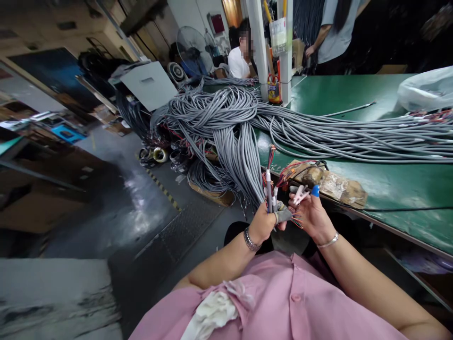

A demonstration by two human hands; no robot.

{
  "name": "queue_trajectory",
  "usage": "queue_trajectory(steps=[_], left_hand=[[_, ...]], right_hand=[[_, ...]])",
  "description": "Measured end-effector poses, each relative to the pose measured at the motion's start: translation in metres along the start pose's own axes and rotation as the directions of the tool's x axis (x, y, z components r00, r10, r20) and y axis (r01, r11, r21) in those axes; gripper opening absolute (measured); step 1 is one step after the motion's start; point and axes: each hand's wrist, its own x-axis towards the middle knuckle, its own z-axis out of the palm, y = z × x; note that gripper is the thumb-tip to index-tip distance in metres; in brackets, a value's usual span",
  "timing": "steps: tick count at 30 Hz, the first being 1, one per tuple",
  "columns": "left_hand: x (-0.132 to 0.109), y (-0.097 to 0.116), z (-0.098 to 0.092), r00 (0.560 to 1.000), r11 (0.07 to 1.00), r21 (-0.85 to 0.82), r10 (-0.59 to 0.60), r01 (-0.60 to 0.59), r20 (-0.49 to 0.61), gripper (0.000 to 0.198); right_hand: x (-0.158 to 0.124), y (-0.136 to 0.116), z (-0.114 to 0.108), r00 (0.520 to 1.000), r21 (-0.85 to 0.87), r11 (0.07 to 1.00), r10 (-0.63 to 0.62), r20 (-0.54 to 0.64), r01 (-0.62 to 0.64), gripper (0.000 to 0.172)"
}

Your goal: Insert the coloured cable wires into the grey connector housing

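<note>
My left hand is closed round several grey cables. They stand upright out of the fist, with white bands near their stripped ends and thin red and dark wires at the tips. A grey covering is on my left thumb. Close beside it, my right hand has curled fingers and a blue cover on the thumb. It holds a small pale pink, two-armed tool, which looks like a clip or small pliers. Loose coloured wire ends fan out between the hands.
A big heap of grey cables lies over the green table and hangs off its edge. A taped brown block sits near that edge. A plastic bag lies at right. Two people are beyond the table; a fan stands behind.
</note>
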Motion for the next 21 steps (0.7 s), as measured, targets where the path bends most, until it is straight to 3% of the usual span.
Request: queue_trajectory(steps=[5, 10, 15, 17, 21], left_hand=[[-0.011, 0.005, 0.001, 0.997, 0.997, 0.006, 0.073, -0.073, -0.025, 0.039], [-0.018, 0.005, 0.005, 0.985, 0.991, -0.008, 0.129, -0.131, -0.115, 0.035], [-0.016, 0.001, 0.009, 0.979, 0.992, 0.007, 0.124, -0.125, -0.160, 0.035], [-0.015, 0.001, 0.010, 0.981, 0.993, 0.023, 0.114, -0.112, -0.156, 0.036], [-0.012, 0.002, 0.012, 0.984, 0.992, 0.068, 0.114, -0.105, -0.138, 0.040]], right_hand=[[-0.004, -0.005, -0.005, 0.994, -0.049, 0.999, 0.022, 0.105, -0.017, 0.045], [-0.005, -0.003, -0.010, 0.998, -0.126, 0.992, -0.014, 0.059, 0.021, 0.029], [-0.007, 0.005, -0.014, 0.952, -0.296, 0.911, -0.306, -0.019, 0.287, 0.024], [-0.007, 0.005, -0.013, 0.930, -0.329, 0.883, -0.365, -0.031, 0.335, 0.028], [-0.003, 0.002, -0.004, 0.974, -0.237, 0.946, -0.226, -0.003, 0.219, 0.037]])
